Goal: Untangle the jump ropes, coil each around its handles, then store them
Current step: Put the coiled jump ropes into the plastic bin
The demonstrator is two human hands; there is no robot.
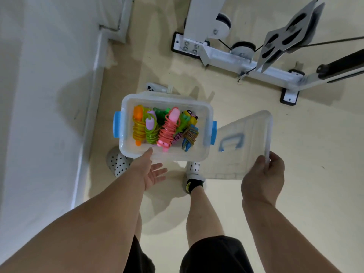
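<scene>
1. A clear storage box (126, 115) with blue side latches stands open at the centre. It holds the coiled jump ropes (167, 129), each wound round its handles.
2. Inside, from the left, lie an orange-handled rope (138, 125), a lilac-handled rope (151, 131), a pink-handled rope (167, 133) and a braided rope (190, 134). A green bundle (160, 116) is tucked behind them.
3. The left hand (149, 170) touches the box's near wall with its thumb tip. Its fingers are straight and spread wide below the box.
4. The right hand (264, 174) grips the near corner of the clear lid (246, 138), fingers curled over its edge. The lid hangs tilted just right of the box.
5. What bears the box cannot be told. Box and lid hide part of each white perforated shoe (118, 162), and the green bundle's handles are hard to make out.
6. A white wall (49, 95) runs along the left. A small white controller (155, 88) lies on the floor just behind the box. A white machine frame (236, 60) with pulleys and a cable fills the upper right.
</scene>
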